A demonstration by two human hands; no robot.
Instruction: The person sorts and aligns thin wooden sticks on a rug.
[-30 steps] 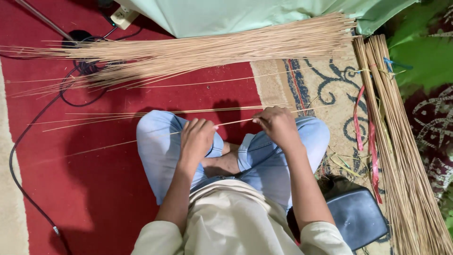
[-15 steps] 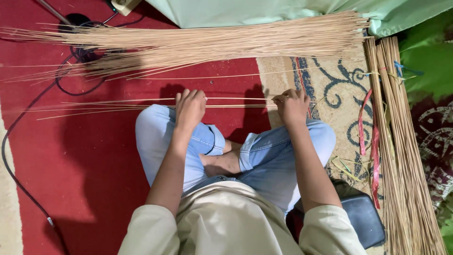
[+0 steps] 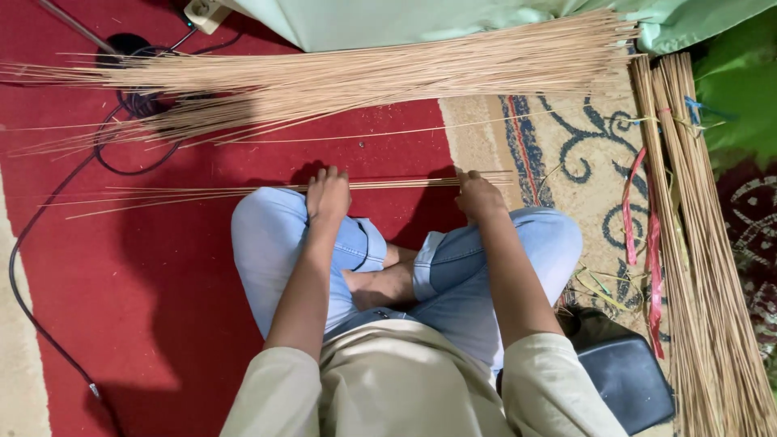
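I sit cross-legged in blue jeans on a red carpet (image 3: 162,324). A small bunch of thin tan sticks (image 3: 243,191) lies flat on the carpet just beyond my knees, running left to right. My left hand (image 3: 328,194) presses down on the bunch near its middle, fingers laid over it. Near the bunch's right end my right hand (image 3: 477,197) rests on the same sticks. Farther away lies a big spread pile of the same sticks (image 3: 364,77).
A tied bundle of sticks (image 3: 696,243) runs along the right side, with red plastic strips (image 3: 643,243) beside it. A black cable (image 3: 48,218) loops over the carpet at left. A dark blue bag (image 3: 623,376) sits by my right hip. Green cloth (image 3: 405,20) lies at the top.
Both hands moved forward from my knees and lowered the few sticks onto the carpet, gathering them into a flat bunch. The hands are now farther apart.
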